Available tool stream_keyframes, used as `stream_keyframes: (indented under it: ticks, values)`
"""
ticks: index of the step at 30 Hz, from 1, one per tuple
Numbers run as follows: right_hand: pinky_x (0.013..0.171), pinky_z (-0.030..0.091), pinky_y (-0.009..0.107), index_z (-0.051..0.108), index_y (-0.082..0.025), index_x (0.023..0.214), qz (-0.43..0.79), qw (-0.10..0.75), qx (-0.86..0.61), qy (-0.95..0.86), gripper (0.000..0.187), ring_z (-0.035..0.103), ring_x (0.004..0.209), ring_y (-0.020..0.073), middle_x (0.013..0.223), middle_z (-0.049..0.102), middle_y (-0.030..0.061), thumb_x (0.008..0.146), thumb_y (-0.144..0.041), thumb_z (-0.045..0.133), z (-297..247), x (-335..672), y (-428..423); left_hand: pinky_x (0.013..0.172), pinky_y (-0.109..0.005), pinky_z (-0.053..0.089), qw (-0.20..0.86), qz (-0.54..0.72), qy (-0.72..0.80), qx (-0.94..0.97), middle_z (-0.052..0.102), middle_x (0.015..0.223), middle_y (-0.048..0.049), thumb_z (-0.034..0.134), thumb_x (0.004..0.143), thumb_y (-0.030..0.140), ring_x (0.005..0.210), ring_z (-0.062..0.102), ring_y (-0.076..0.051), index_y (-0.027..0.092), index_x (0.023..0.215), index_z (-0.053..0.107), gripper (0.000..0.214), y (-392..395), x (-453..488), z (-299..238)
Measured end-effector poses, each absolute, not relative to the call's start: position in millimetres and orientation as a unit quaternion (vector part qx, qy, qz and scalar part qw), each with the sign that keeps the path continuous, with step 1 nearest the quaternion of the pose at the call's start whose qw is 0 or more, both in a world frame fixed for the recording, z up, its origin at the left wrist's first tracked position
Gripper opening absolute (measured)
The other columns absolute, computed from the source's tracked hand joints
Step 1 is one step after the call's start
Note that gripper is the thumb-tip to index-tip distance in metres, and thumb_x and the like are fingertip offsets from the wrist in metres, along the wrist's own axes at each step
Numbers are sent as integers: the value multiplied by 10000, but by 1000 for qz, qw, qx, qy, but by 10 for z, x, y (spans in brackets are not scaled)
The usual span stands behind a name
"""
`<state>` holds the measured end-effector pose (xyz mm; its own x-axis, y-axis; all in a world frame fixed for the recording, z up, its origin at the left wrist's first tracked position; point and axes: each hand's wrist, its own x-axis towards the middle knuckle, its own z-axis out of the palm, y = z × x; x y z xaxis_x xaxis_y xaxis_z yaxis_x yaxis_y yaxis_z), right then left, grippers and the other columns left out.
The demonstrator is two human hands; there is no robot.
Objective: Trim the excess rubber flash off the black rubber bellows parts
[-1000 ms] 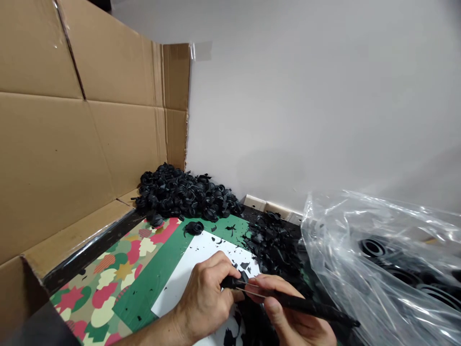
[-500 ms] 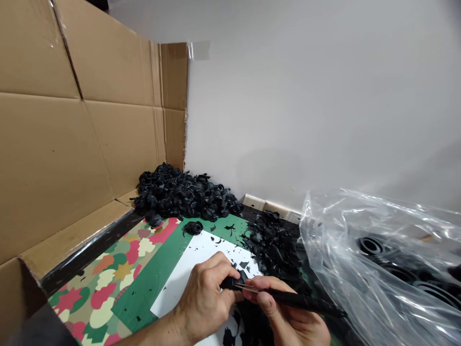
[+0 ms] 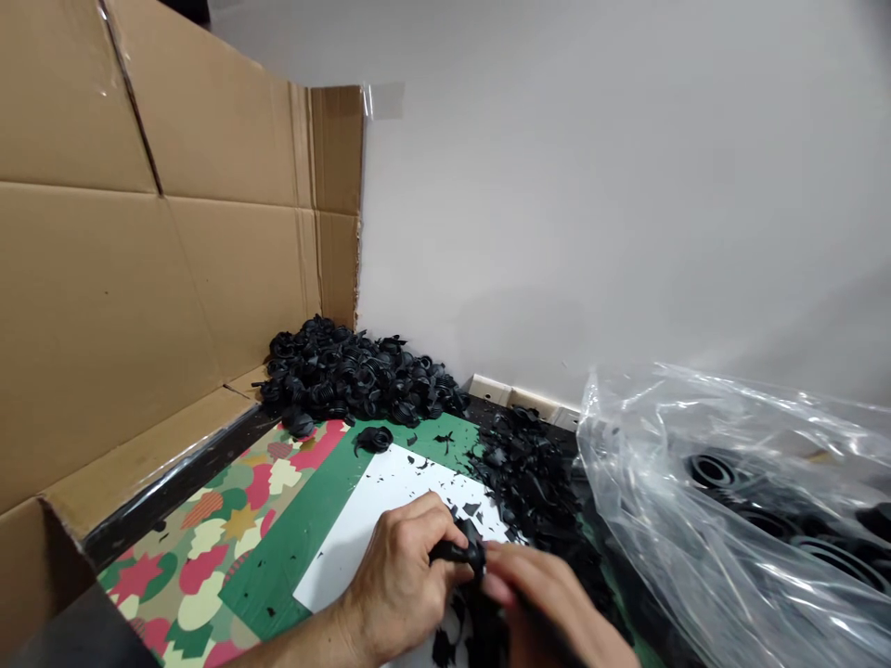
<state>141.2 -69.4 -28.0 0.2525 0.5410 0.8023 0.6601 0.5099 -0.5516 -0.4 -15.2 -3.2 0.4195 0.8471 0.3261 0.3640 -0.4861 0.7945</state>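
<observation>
My left hand [image 3: 407, 575] is closed, with thumb and fingertips pinching a small black rubber part [image 3: 471, 549] above the white sheet [image 3: 341, 557]. My right hand [image 3: 557, 598] is blurred by motion and presses up to the same part from the right. It is wrapped round a slim black-handled tool [image 3: 547, 640], whose thin metal tip is hidden now. Black scraps [image 3: 473, 509] are strewn over the white sheet around both hands. One coiled black rubber piece [image 3: 373, 440] lies at the sheet's far corner.
A heap of ribbed black rubber parts [image 3: 348, 376] rests against the cardboard wall [image 3: 229, 260]. Black shavings [image 3: 533, 473] are piled right of the sheet, on a green board [image 3: 278, 566]. A clear plastic bag [image 3: 626, 482] with black rings stands at the right.
My right hand has turned and come closer over the black part, and the tool's handle has swung downward. The metal tip no longer shows. My left hand has hardly moved.
</observation>
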Motion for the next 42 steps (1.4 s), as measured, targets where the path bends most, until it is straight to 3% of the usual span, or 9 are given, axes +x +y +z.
stream_keyframes:
  ticks: [5,11,15,19,22,36,42]
  values:
    - [538,535,256,708,-210,845,-35,657,-506,-558,88,674,586,178,763,713,47,832,-281,658,-335,1765,-633,576,-245,374,338,384,396,763,581,675,-6,688,608,-19,632,551,-155,147,678,668,181,-156,4,-49]
    - [628,517,295,688,-197,842,142,681,-578,-427,287,674,738,222,861,691,62,802,-478,642,-336,1636,-658,582,-248,381,332,386,397,763,591,687,-9,684,626,-5,639,553,-157,151,704,673,175,-151,-1,-42]
    - [635,505,266,707,-223,806,200,710,-538,-409,241,647,652,169,802,695,21,779,-461,686,-268,1505,-690,583,-250,380,325,384,401,766,593,692,-11,691,640,13,649,557,-162,153,719,671,162,-142,-4,-51]
    - [636,493,237,727,-264,755,230,734,-465,-439,189,632,734,168,770,697,7,774,-451,707,-261,1382,-687,559,-244,362,318,378,398,773,591,682,-15,711,680,70,630,548,-158,147,713,672,92,-135,-10,-53]
    - [634,488,247,733,-282,795,251,737,-437,-450,157,618,681,152,788,688,-3,781,-436,709,-285,1323,-672,551,-237,355,312,380,391,778,592,679,-19,737,690,106,617,538,-150,138,706,675,72,-131,-10,-49]
    - [621,472,228,734,-263,803,293,728,-433,-442,164,607,588,127,741,673,-6,786,-424,713,-231,1291,-700,542,-225,355,298,394,384,780,597,673,-13,734,687,77,606,537,-140,144,701,675,91,-132,-6,-59]
    - [567,494,258,714,-233,807,187,712,-430,-523,179,619,603,168,670,659,21,825,-407,675,-209,1281,-684,540,-234,358,296,387,391,781,599,678,-19,740,691,126,602,540,-148,147,710,675,71,-120,-9,-61]
